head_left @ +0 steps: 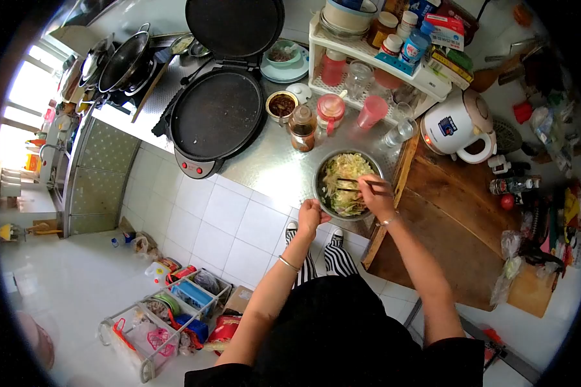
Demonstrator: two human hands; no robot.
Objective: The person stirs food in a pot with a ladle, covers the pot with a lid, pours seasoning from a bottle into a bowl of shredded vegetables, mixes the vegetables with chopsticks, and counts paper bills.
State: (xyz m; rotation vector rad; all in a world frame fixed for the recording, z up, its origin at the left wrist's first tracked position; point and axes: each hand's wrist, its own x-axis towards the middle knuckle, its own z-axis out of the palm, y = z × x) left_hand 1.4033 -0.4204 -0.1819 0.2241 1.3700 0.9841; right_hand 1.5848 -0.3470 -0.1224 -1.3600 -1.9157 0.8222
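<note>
A steel bowl (317, 187) of chopped pale green cabbage (347, 169) stands at the front edge of the metal counter. My left hand (310, 218) is closed at the bowl's lower left rim. In my right hand (376, 197) is a pair of dark chopsticks (348, 185), their tips among the cabbage. Just behind the bowl are a glass jar (302, 129) with brown contents, a red-lidded jar (330, 111) and a small bowl of dark sauce (281, 105).
An open round electric griddle (218, 116) lies left of the jars. Behind is a white shelf (368, 64) with bottles. On the right, a white kettle (455, 126) stands by a wooden board (445, 226). A rack (168, 322) stands on the floor, lower left.
</note>
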